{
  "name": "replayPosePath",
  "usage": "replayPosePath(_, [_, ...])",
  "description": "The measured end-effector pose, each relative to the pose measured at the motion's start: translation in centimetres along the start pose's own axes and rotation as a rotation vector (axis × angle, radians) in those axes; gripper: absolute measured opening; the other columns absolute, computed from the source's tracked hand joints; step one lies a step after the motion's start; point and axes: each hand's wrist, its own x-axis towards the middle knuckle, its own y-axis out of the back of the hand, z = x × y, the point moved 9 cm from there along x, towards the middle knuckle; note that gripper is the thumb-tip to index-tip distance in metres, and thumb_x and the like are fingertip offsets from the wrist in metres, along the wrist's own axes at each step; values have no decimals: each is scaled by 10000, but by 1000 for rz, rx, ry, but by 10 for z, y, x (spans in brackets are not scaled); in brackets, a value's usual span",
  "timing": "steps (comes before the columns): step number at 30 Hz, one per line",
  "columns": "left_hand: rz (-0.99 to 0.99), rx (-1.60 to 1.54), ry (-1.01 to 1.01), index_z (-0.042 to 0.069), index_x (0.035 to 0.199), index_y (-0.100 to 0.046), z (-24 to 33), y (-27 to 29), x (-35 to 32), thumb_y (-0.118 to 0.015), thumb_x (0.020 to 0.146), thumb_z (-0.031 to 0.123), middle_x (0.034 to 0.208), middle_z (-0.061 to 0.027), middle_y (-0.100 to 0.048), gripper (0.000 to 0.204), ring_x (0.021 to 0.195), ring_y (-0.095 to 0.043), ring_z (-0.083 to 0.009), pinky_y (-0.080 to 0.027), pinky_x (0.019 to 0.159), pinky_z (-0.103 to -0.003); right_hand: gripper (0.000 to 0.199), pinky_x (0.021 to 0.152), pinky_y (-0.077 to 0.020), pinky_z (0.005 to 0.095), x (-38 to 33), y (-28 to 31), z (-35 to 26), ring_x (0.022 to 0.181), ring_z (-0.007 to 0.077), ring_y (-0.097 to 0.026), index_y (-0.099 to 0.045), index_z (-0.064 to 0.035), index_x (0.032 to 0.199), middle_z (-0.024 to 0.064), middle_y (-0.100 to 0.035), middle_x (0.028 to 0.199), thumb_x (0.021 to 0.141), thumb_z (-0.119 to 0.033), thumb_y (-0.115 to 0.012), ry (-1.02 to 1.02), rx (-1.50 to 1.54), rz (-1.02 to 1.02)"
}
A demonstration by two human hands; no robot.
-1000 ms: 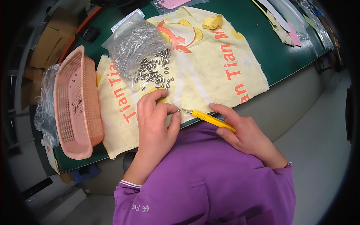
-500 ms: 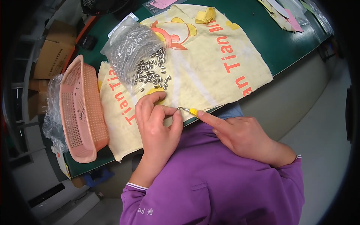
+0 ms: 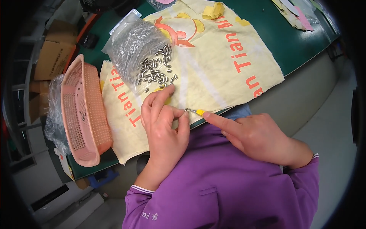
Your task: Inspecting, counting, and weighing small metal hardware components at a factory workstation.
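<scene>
My left hand [image 3: 164, 128] pinches a small metal piece [image 3: 186, 110] between thumb and forefinger, above the near edge of the cream cloth [image 3: 213, 82]. My right hand [image 3: 253, 133] is closed round a yellow-handled tool [image 3: 200, 112] with a thin metal shaft, my forefinger stretched along the handle. The tool's tip meets the small piece; whether it is inside or only touching I cannot tell. Just beyond my left fingers, a pile of shiny small metal pieces [image 3: 154, 72] spills from the mouth of a clear plastic bag [image 3: 131, 45].
A pink perforated basket [image 3: 105, 126] stands at the left with a few small pieces inside. Crumpled yellow paper [image 3: 213, 11] lies on the cloth's far side. Papers and plastic bags [image 3: 293, 15] lie far right on the green table [image 3: 274, 42]. Cardboard boxes [image 3: 55, 55] stand beyond the basket.
The view has shifted slightly, so both hands appear a little farther right. My left hand keeps the small piece, and the tool's tip stays at it.
</scene>
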Motion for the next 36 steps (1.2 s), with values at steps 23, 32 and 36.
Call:
replayPosePath(23, [27, -143, 107, 30, 1355, -537, -30, 24, -18, -718, 770, -58, 1043, -60, -647, 619, 1047, -571, -266, -433, 954, -399, 213, 743, -446, 400, 65, 8, -19, 859, 267, -547, -633, -99, 900, 55, -543, 900, 759, -158, -782, 143, 28, 388])
replayPosePath(32, [13, -101, -8, 35, 1353, -551, -29, 26, -16, -724, 758, -88, 971, -48, -665, 632, 982, -591, -233, -469, 912, -366, 183, 745, -452, 393, 81, -7, -27, 852, 254, -566, -654, -109, 934, 43, -561, 885, 789, -148, -759, 223, 78, 350])
replayPosePath(36, [1, -131, 19, 36, 1365, -541, -31, 27, -18, -726, 753, -93, 1015, -61, -662, 651, 1007, -596, -244, -471, 925, -364, 189, 749, -452, 390, 85, -12, -26, 857, 252, -572, -662, -115, 926, 36, -570, 887, 780, -160, -774, 244, 77, 333])
